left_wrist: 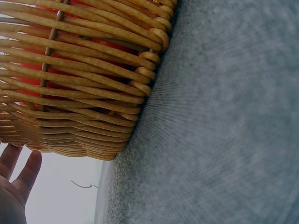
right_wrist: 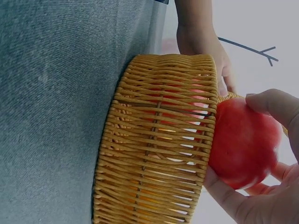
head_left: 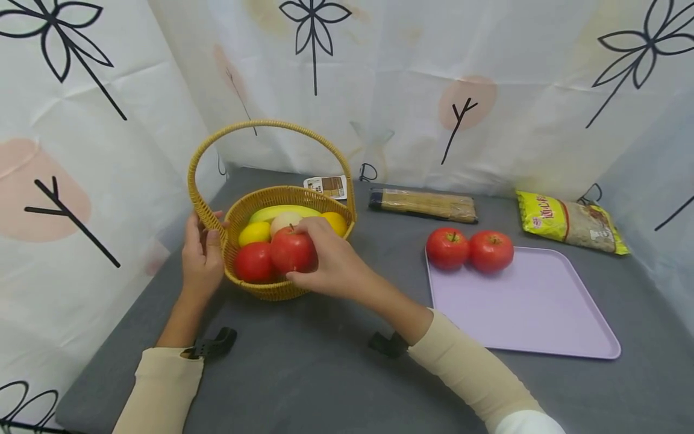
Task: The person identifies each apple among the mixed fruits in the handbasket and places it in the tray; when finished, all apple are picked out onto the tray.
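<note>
Shows a red fruit (head_left: 294,250) grasped in the right grip (head_left: 334,258), with thumb and fingers spread on opposite sides. Sits at the mouth of the woven basket (head_left: 276,292), largely above the rim, with a second red fruit (head_left: 252,263) just beside at 8 o'clock. Cannot tell about contact between the two. Rated as firm, of modest weight for one hand, and probably slippery, given smooth, glossy skin. Judged liable to bruise, if real, when dropped or squeezed hard. Best taken around the widest girth, clear of the stalk (head_left: 291,228), using broad finger contact. Points stalk end up, towards 12 o'clock. Appears nearly round, without a marked long axis. Noted for the basket: mouth upward, handle (head_left: 260,123) arching from 9 to 3 o'clock. Located at the handle's 9 o'clock foot: left grip (head_left: 203,259); cannot tell whether clasped or merely resting. Recorded at 3 o'clock, on the grey counter (head_left: 303,374): lilac tray (head_left: 526,307) with two further red fruits (head_left: 447,248) at its 10 o'clock corner
</note>
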### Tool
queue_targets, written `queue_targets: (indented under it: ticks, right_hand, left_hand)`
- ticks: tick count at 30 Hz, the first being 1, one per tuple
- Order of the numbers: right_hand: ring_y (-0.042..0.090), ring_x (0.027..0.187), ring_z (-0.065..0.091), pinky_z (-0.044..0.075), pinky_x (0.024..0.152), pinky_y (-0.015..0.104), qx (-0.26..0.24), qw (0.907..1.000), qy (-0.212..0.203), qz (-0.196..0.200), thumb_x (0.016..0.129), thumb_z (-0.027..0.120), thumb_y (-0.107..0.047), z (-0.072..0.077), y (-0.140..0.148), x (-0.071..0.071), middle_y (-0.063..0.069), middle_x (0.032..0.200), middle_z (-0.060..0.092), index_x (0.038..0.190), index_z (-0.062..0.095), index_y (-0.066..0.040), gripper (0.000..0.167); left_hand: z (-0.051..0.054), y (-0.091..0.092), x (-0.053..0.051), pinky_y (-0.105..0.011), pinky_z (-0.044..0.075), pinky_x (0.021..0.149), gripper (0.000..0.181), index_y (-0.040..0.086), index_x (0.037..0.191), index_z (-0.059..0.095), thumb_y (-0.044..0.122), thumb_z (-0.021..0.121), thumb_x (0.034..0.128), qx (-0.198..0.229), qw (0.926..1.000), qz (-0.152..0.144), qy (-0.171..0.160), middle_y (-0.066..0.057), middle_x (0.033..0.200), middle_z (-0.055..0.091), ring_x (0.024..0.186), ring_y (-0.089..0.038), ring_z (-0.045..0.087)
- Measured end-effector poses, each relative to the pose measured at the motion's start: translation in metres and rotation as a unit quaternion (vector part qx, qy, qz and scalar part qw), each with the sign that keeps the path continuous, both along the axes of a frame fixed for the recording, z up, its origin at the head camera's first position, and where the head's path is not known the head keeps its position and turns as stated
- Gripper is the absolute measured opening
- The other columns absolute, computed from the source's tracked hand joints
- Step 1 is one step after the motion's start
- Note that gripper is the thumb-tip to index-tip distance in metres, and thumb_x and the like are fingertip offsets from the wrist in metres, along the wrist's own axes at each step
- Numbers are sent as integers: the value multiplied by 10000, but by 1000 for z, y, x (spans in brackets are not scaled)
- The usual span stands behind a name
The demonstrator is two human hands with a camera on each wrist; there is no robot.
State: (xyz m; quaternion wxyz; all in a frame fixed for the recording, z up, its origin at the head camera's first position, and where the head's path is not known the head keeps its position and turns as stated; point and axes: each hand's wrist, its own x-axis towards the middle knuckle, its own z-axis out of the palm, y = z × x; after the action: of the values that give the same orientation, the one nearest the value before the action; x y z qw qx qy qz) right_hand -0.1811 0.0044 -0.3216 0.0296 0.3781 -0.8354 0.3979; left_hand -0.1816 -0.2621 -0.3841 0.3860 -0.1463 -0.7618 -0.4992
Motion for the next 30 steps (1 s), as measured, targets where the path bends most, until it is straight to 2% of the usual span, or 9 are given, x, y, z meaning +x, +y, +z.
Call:
queue_targets:
  ticks: [3, 7, 10, 17, 30]
  right_hand:
    - [158, 1145, 485, 513, 886, 297, -89, 9999, 76, 106, 777, 861, -208, -1, 2, 1, 45, 1331, 480, 1287, 472, -101, 650]
    - [183, 1188, 489, 515, 909, 317, -176, 9995, 179, 170, 782, 859, -197, -2, 6, 2, 76, 1404, 459, 1294, 473, -92, 649]
    - [207, 1212, 497, 516, 928, 344, -217, 9992, 274, 175, 784, 856, -196, -3, 10, 3, 100, 1444, 445, 1294, 477, -82, 645]
    - [173, 1215, 485, 517, 925, 324, -291, 9985, 449, 129, 781, 856, -184, -4, 20, 6, 76, 1429, 452, 1279, 485, -91, 628]
    - [214, 1250, 489, 519, 942, 390, -390, 9974, 574, -184, 754, 858, -127, -2, 45, 12, 96, 1433, 443, 1258, 480, -79, 632]
  left_hand:
    - [-9, -6, -5, -237, 450, 999, 498, 12, 1494, 364, -112, 418, 1015, -4, 10000, -8, -2, -108, 1302, 570, 1131, -260, 613]
    - [-13, -9, -8, -241, 452, 998, 503, 32, 1503, 358, -88, 434, 1020, -2, 10000, -70, 3, -118, 1309, 567, 1130, -268, 613]
    - [-12, -9, -7, -242, 450, 999, 507, 50, 1509, 359, -73, 443, 1024, 26, 9999, -89, -49, -150, 1308, 567, 1128, -278, 614]
    - [-12, -9, -6, -227, 443, 998, 509, 26, 1511, 348, -94, 420, 1022, 50, 10000, -65, -44, -295, 1304, 532, 1127, -270, 608]
    - [-9, -7, -4, -231, 448, 994, 501, 54, 1512, 363, -62, 435, 1030, 36, 9999, -122, -103, -267, 1310, 543, 1132, -286, 605]
